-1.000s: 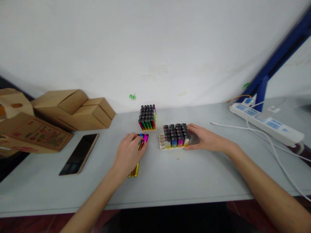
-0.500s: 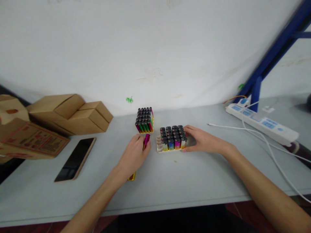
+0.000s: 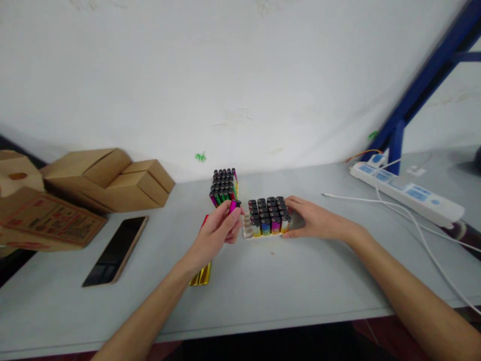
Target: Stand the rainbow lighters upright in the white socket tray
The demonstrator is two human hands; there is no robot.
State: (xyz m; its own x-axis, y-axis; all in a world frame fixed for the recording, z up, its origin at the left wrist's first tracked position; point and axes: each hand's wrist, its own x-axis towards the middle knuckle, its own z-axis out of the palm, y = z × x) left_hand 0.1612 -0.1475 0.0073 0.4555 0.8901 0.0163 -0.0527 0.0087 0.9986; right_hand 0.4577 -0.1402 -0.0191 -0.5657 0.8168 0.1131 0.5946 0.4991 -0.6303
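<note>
My left hand (image 3: 220, 233) is closed around a pink lighter (image 3: 233, 205), lifted just left of a white tray (image 3: 248, 231) that holds several upright lighters with black tops. My right hand (image 3: 313, 219) rests against the tray's right side, its fingers curled on the edge. A second block of upright lighters (image 3: 224, 186) stands behind, near the wall. Gold lighters (image 3: 202, 275) lie flat on the table under my left wrist, and a red one (image 3: 205, 221) shows behind the hand.
A dark phone (image 3: 117, 249) lies on the grey table (image 3: 263, 281) at the left. Cardboard boxes (image 3: 108, 178) are stacked at the back left. A white power strip (image 3: 404, 193) with cables (image 3: 421, 225) runs along the right. A blue post (image 3: 417, 90) leans against the wall.
My left hand has risen off the table with a pink lighter and moved right toward the tray. The right hand has stayed on the tray. The view shifted slightly.
</note>
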